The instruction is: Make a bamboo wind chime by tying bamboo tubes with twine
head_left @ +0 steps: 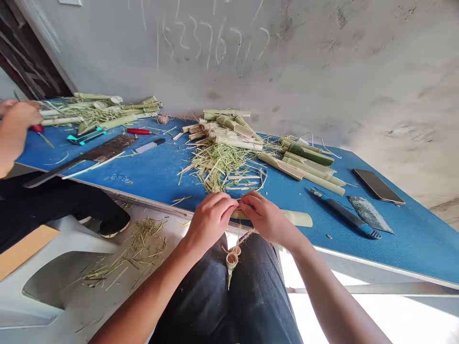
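Note:
My left hand (211, 219) and my right hand (263, 217) meet at the near edge of the blue table (423, 243), fingers pinched together on a thin twine string (243, 237). From the string a small cut bamboo ring piece (232, 260) hangs over my lap. Just behind my right hand a pale split bamboo piece (297, 218) lies on the table. A heap of green bamboo shavings (222, 165) sits right beyond my hands.
Cut bamboo sections (308, 165) and a stacked pile (224, 126) lie further back. A cleaver (369, 214), blue-handled knife (344, 217) and phone (378, 186) lie right. Another person's hand (16, 126) works at left near a machete (89, 155). A white plastic chair (57, 282) stands left.

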`<act>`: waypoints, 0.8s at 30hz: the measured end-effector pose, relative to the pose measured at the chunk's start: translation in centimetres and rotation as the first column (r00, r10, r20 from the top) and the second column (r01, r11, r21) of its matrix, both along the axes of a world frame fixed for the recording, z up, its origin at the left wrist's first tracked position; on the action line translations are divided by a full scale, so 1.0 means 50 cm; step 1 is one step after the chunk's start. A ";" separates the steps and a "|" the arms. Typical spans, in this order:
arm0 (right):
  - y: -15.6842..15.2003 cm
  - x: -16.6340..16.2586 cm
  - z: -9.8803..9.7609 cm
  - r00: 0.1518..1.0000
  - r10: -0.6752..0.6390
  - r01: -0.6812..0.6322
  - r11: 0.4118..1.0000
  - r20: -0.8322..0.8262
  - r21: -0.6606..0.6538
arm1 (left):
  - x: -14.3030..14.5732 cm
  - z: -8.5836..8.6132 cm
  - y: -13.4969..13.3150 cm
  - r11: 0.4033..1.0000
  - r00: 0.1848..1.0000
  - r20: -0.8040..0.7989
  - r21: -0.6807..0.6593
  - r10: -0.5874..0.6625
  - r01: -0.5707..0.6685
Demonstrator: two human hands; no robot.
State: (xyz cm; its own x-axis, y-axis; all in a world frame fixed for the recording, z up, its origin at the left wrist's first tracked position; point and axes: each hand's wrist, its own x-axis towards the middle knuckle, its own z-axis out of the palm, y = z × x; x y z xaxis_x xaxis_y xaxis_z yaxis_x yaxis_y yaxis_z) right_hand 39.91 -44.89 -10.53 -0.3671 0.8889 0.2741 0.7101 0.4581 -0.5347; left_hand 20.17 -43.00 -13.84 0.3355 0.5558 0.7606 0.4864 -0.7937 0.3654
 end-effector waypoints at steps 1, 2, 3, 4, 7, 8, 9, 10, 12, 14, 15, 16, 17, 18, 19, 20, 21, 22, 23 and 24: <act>0.001 0.000 -0.001 1.000 0.002 -0.002 1.000 0.003 0.001 | -0.003 0.001 -0.001 0.999 0.999 -0.033 0.032 0.020 -0.019; 0.003 0.000 -0.003 1.000 0.005 -0.005 1.000 0.004 0.002 | -0.005 0.003 -0.003 0.998 0.997 -0.071 0.060 0.040 -0.036; 0.004 0.000 -0.004 1.000 0.003 -0.003 1.000 -0.002 0.002 | -0.007 0.005 -0.006 0.995 0.993 -0.108 0.083 0.056 -0.047; 0.005 0.000 -0.006 1.000 -0.001 0.001 1.000 -0.012 0.000 | -0.007 0.008 -0.008 0.993 0.988 -0.141 0.101 0.070 -0.056; 0.011 0.002 -0.006 0.999 -0.009 0.007 1.000 -0.044 -0.026 | -0.002 0.012 -0.020 0.984 0.968 -0.209 0.138 0.138 -0.110; 0.015 0.005 -0.006 0.999 -0.009 0.007 0.999 -0.051 -0.037 | 0.003 0.012 -0.025 0.978 0.958 -0.228 0.153 0.175 -0.143; 0.018 0.007 -0.004 0.998 -0.008 0.005 0.998 -0.056 -0.055 | 0.008 0.012 -0.029 0.969 0.944 -0.247 0.170 0.217 -0.178; 0.022 0.011 -0.002 0.998 -0.009 0.004 0.997 -0.061 -0.078 | 0.013 0.010 -0.033 0.958 0.928 -0.266 0.191 0.259 -0.212; 0.029 0.017 0.002 0.997 -0.017 0.007 0.991 -0.072 -0.132 | 0.021 0.006 -0.037 0.940 0.899 -0.300 0.223 0.318 -0.258; 0.031 0.020 0.005 0.997 -0.034 0.019 0.983 -0.076 -0.181 | 0.023 0.001 -0.034 0.944 0.896 -0.312 0.198 0.315 -0.263; 0.030 0.021 0.006 0.996 -0.043 0.028 0.981 -0.075 -0.192 | 0.022 -0.001 -0.031 0.955 0.908 -0.303 0.159 0.289 -0.251; 0.027 0.020 0.006 0.996 -0.050 0.036 0.982 -0.076 -0.184 | 0.019 -0.002 -0.027 0.965 0.923 -0.284 0.112 0.259 -0.236; 0.023 0.019 0.005 0.995 -0.052 0.039 0.986 -0.081 -0.161 | 0.015 -0.003 -0.024 0.973 0.936 -0.264 0.066 0.231 -0.222; 0.018 0.016 0.004 0.995 -0.044 0.033 0.992 -0.088 -0.120 | 0.011 -0.003 -0.021 0.977 0.946 -0.246 0.028 0.212 -0.211; 0.013 0.013 0.002 0.995 -0.022 0.016 0.998 -0.097 -0.066 | 0.007 -0.003 -0.020 0.979 0.951 -0.235 0.003 0.199 -0.204; 0.008 0.010 0.000 0.994 0.008 -0.009 1.000 -0.108 -0.008 | 0.004 -0.002 -0.019 0.980 0.954 -0.231 -0.010 0.190 -0.198; 0.004 0.008 -0.003 0.992 0.039 -0.033 0.998 -0.119 0.049 | 0.002 -0.002 -0.019 0.982 0.957 -0.228 -0.016 0.181 -0.189; 0.002 0.005 -0.007 0.990 0.064 -0.052 0.994 -0.129 0.097 | 0.001 -0.002 -0.020 0.984 0.960 -0.221 -0.020 0.169 -0.178; 0.000 0.004 -0.010 0.987 0.083 -0.064 0.989 -0.141 0.136 | 0.001 -0.001 -0.021 0.986 0.965 -0.210 -0.023 0.156 -0.164; -0.001 0.003 -0.014 0.983 0.095 -0.068 0.983 -0.154 0.169 | 0.002 -0.001 -0.022 0.988 0.970 -0.195 -0.028 0.144 -0.152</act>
State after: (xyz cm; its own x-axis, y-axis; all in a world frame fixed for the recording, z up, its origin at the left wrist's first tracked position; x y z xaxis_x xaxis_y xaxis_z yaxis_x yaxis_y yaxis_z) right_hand 40.07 -44.92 -11.21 -0.3758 0.7966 0.4735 0.5773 0.6010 -0.5528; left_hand 20.25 -44.08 -13.90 0.3844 0.6404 0.6649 0.6612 -0.6936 0.2858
